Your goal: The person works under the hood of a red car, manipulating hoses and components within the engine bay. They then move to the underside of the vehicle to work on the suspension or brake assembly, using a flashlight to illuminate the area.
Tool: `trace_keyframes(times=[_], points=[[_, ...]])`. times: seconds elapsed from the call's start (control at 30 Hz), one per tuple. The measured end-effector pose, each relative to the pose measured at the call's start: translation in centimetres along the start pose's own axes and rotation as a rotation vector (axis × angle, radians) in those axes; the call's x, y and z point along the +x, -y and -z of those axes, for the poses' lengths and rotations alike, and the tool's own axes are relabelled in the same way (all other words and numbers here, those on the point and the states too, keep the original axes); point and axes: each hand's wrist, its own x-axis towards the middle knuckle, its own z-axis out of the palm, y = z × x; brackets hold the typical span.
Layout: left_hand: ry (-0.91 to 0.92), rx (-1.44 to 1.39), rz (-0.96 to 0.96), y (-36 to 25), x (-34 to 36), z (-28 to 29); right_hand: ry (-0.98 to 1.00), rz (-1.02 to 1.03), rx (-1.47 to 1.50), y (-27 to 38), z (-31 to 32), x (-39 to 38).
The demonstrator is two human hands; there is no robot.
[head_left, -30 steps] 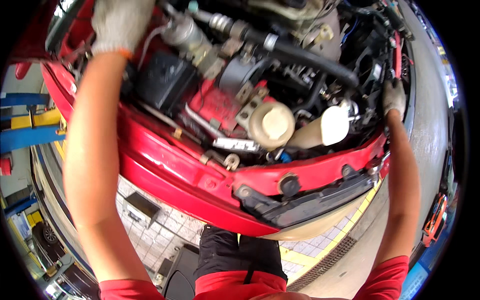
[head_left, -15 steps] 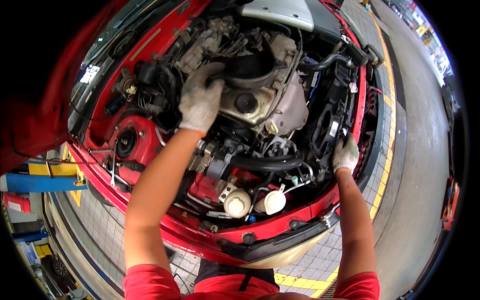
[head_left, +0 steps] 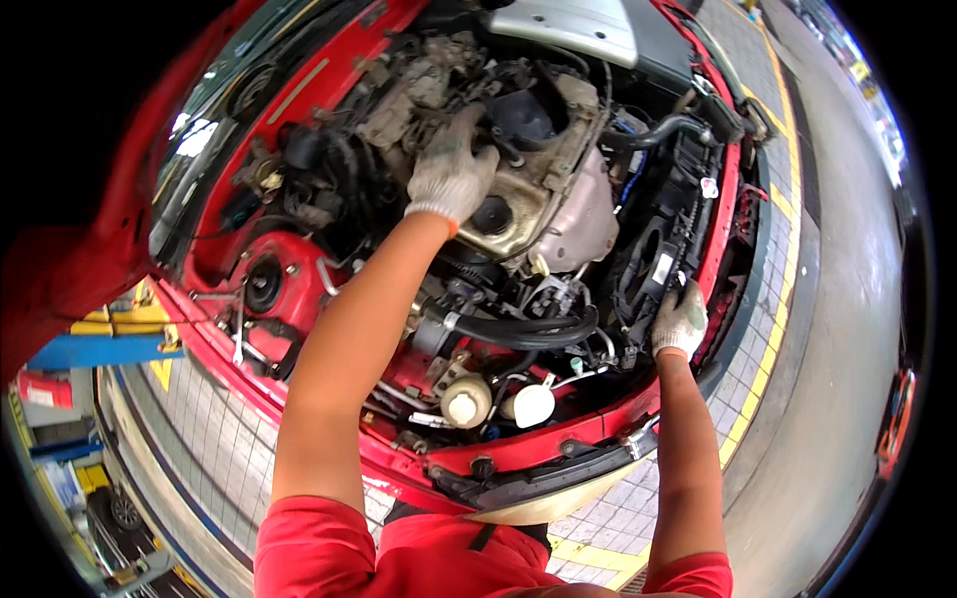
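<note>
At nine o'clock juts a blue lift arm (head_left: 110,350); at eight, tiled floor (head_left: 214,448). Near twelve, the gloved left hand (head_left: 454,169) is beside a black plastic part (head_left: 526,118) atop the engine (head_left: 526,199). At three, the gloved right hand (head_left: 681,321) is by a black fan housing (head_left: 648,249); I cannot tell either hand's grip. Beyond, smooth grey floor (head_left: 857,239).
</note>
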Motion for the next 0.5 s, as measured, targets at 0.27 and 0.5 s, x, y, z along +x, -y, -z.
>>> trace_keyframes(times=[0.27,0.5], points=[[0.141,-0.225,0.082,-3.5,-31.0,15.4,-0.021,0.036,0.008,-1.2,-0.4,-0.4],[0.201,-0.255,0.408,-9.2,-50.6,21.1,0.243,-0.024,0.099,-0.9,2.9,0.4]])
